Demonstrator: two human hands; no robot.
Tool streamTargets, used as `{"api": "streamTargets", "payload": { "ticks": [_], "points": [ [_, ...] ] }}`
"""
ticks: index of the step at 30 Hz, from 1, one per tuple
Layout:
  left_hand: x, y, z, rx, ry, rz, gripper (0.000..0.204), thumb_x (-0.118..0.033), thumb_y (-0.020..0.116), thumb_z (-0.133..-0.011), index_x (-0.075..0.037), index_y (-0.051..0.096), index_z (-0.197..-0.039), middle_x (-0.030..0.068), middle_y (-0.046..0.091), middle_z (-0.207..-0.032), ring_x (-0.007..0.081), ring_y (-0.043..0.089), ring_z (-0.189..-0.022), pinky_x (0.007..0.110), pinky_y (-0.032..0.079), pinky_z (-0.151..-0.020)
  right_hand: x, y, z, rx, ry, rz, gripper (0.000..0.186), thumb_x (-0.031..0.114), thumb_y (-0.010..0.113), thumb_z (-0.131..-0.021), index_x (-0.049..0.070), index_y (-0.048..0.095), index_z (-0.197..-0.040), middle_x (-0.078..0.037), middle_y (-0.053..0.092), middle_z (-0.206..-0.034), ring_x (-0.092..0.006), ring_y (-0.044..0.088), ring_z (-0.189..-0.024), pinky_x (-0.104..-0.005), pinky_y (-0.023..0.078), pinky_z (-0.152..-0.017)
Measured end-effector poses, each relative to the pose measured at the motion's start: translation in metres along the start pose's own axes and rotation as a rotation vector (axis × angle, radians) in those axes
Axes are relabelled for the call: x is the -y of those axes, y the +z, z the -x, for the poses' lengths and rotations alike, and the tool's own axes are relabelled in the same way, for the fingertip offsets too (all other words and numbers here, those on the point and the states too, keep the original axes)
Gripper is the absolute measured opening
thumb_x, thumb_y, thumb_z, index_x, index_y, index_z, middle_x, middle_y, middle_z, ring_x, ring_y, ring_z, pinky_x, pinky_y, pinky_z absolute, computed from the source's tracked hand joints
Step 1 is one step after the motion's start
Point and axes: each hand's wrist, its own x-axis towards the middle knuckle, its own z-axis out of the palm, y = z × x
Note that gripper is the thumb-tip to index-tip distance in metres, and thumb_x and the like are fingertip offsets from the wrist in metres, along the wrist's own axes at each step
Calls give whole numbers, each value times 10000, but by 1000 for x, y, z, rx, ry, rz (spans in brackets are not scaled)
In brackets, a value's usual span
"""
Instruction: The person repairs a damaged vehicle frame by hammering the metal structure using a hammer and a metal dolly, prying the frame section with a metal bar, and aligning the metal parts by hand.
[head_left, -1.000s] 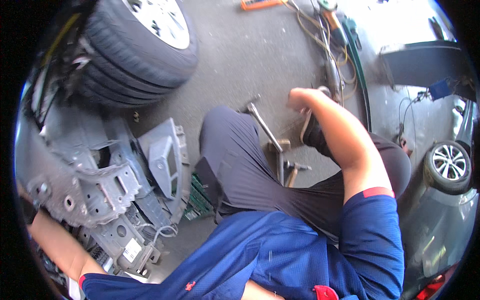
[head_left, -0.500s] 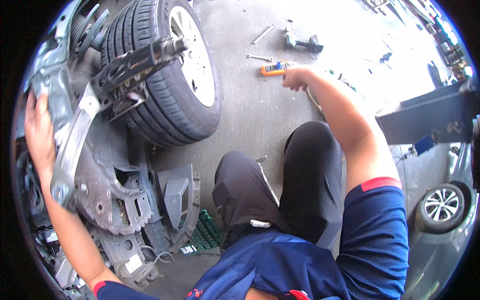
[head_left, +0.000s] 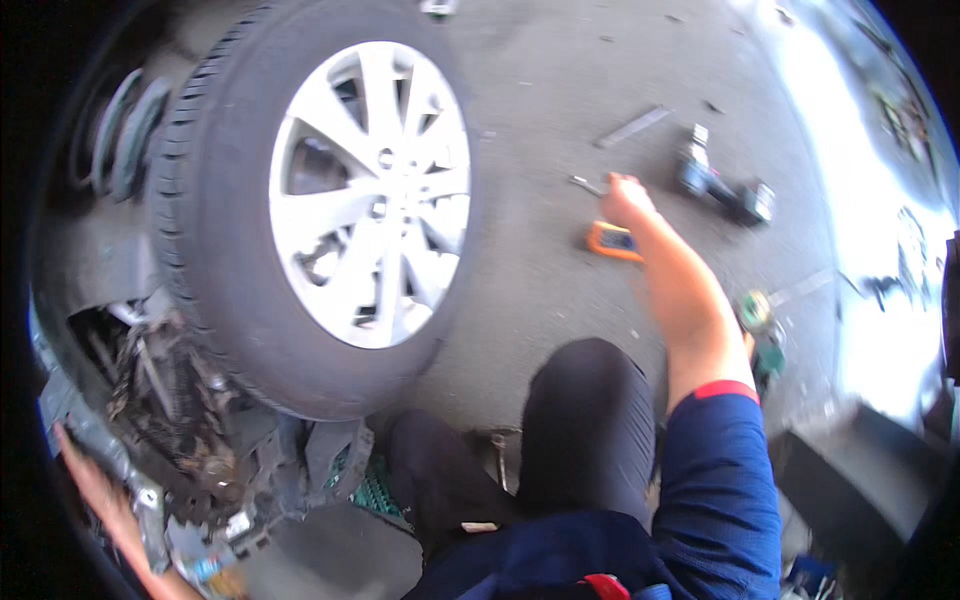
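Your right hand [head_left: 627, 203] reaches over the floor beside a small silvery wrench [head_left: 585, 184], blurred, one end showing left of your fingers; whether you grip it, you cannot tell. Half a second ago that hand was on the near side of the orange-framed device [head_left: 608, 241]; now it is past it. Your left hand [head_left: 100, 497], fingers extended, lies along the grey car body [head_left: 98, 442]. The dark grey floor [head_left: 530, 300] bears a cordless drill [head_left: 720, 187] to the right; a large wheel [head_left: 325, 206] stands left.

No lettering or numbers legible, tyre sidewall [head_left: 235, 215] at upper left blurred, orange-edged device [head_left: 614, 240] right of centre too small to read, power tool [head_left: 718, 182] at upper right likewise unreadable
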Motion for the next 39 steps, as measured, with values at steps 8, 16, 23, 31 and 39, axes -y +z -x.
{"api": "streamTargets", "payload": {
  "ticks": [8,16,23,31,39],
  "points": [
    [-31,15,30,99,-1,-180,615,-525,471,-1030,18,578,-1300,144,633,-1254,240,571,-1194,379,415,-1064,-47,63,-164,150,-196,-67,916,-20,577,-824,84,92,-1594,-234,512,-1446,-418,475,-1339,-445,342,-1157],
    [-51,38,40,256,-35,118,619,-573,538,-988,-33,584,-1289,72,671,-1160,162,643,-1020,341,532,-891,-67,125,-245,126,-247,439,564,119,484,-950,-54,343,-1469,-241,579,-1347,-446,509,-1256,-439,370,-1110],
    [-45,29,38,247,-60,181,590,-535,627,-955,-30,581,-1257,55,680,-1068,154,651,-975,323,540,-869,-8,122,-106,33,-324,287,373,112,542,-907,-74,604,-1224,-252,622,-1263,-381,590,-1210,-437,463,-1047],
    [-50,32,40,226,-55,169,613,-549,683,-916,-7,607,-1192,36,665,-1049,115,620,-932,285,506,-864,30,76,-64,163,-355,357,340,73,560,-900,117,657,-1223,-207,401,-1520,-393,462,-1350,-436,483,-1057],
    [-55,33,39,279,-20,143,533,-438,599,-999,30,596,-1254,82,682,-1141,135,627,-1012,298,507,-909,48,63,-19,308,-672,849,385,200,614,-921,175,603,-1306,-70,469,-1430,-318,386,-1372,-486,436,-1039]
  ]
}}
